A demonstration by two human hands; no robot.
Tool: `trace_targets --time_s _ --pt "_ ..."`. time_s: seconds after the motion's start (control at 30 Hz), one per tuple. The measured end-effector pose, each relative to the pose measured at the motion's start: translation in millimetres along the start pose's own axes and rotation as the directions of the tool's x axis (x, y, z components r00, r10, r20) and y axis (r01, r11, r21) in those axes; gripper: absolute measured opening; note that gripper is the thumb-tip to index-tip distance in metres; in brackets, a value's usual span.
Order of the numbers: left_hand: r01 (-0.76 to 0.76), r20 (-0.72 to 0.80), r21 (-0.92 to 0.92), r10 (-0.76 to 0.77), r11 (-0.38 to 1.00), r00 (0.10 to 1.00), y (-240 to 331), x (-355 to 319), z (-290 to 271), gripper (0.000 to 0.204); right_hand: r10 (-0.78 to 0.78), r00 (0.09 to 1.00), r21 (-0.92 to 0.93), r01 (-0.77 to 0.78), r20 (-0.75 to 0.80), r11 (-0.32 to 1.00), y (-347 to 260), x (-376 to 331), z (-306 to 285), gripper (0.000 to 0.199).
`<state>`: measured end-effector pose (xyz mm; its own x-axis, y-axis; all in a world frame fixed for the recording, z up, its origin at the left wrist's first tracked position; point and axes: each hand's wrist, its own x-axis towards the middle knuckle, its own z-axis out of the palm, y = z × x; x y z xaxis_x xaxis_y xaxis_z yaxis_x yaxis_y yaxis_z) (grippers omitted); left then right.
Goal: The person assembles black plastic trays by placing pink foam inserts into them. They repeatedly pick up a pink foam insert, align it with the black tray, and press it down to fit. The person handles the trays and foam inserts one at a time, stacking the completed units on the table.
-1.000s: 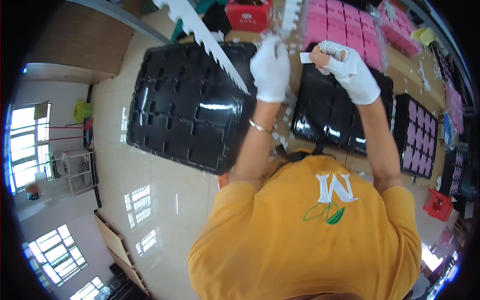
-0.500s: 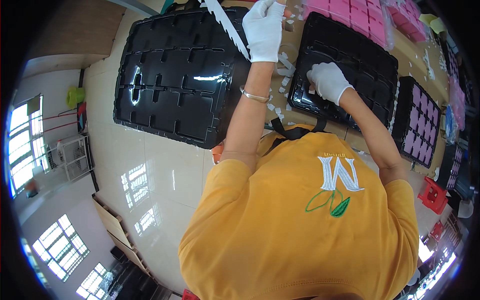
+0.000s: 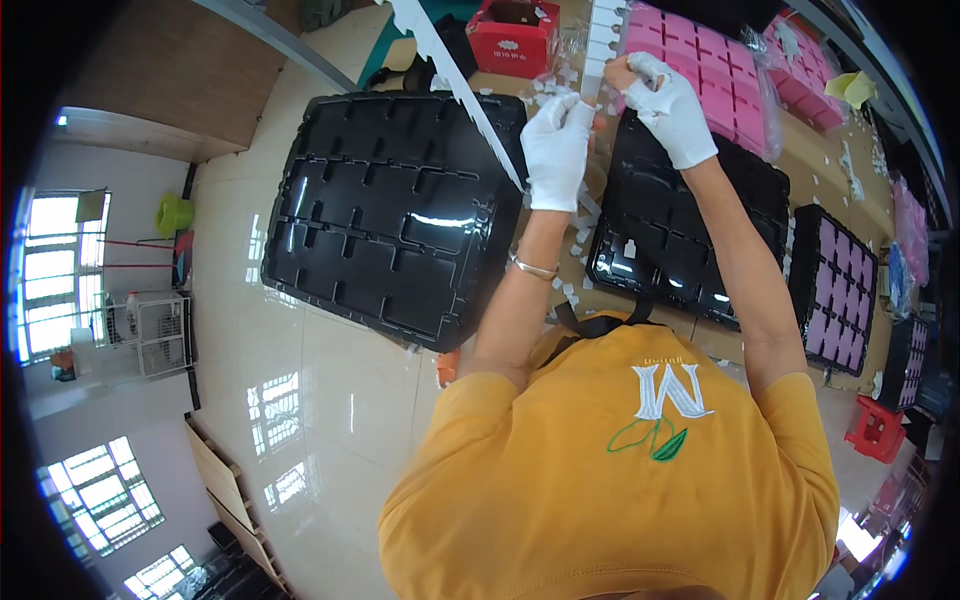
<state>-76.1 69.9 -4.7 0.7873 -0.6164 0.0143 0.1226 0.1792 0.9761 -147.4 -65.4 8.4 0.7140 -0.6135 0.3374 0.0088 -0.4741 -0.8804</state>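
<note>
My left hand (image 3: 556, 150), in a white glove with bare fingertips, is closed on a strip of white labels (image 3: 604, 35) that runs up toward the far edge. A white tooth-edged strip (image 3: 455, 80) slants past this hand on its left. My right hand (image 3: 672, 112), gloved the same way, has its fingers pinched together at the right edge of the label strip; whether a label is between them is hidden. Below it lies a black plastic tray (image 3: 700, 200) with moulded pockets, and a small white label (image 3: 629, 248) sits on its near left part.
A large stack of black trays (image 3: 380, 210) stands at left. Pink trays (image 3: 690, 55) in clear film and a red box (image 3: 512, 40) lie at the back. A black tray with purple inserts (image 3: 838, 285) is at right. White scraps (image 3: 570, 292) litter the brown table.
My right hand has left the black tray and moved up to the label strip. A white label shows on the tray where it was. The view has shifted, bringing the red box into sight.
</note>
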Motion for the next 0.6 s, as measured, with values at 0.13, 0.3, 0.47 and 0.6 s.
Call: trace_targets --time_s 0.13,0.3,0.47,0.6 --pt "-0.351 -0.082 0.25 0.381 0.903 0.921 -24.5 11.4 -2.3 0.015 0.063 0.998 0.045 -0.063 0.003 0.997 -9.5 3.1 9.2 0.034" --pt "-0.535 -0.027 0.697 0.763 0.478 0.646 -36.0 22.2 -10.6 0.012 0.258 0.958 0.303 -0.284 0.122 0.91 -45.4 -10.6 4.4 0.03" --pt "-0.39 -0.107 0.379 0.458 0.84 0.882 -30.4 30.6 -13.5 0.013 0.194 0.947 0.117 -0.23 0.258 0.966 -37.5 -46.5 -77.9 0.025" --pt "-0.143 -0.028 0.212 0.152 0.967 0.988 -8.2 28.7 -17.8 0.018 0.298 0.889 -0.398 -0.149 0.347 0.905 17.3 -69.3 -194.8 0.02"
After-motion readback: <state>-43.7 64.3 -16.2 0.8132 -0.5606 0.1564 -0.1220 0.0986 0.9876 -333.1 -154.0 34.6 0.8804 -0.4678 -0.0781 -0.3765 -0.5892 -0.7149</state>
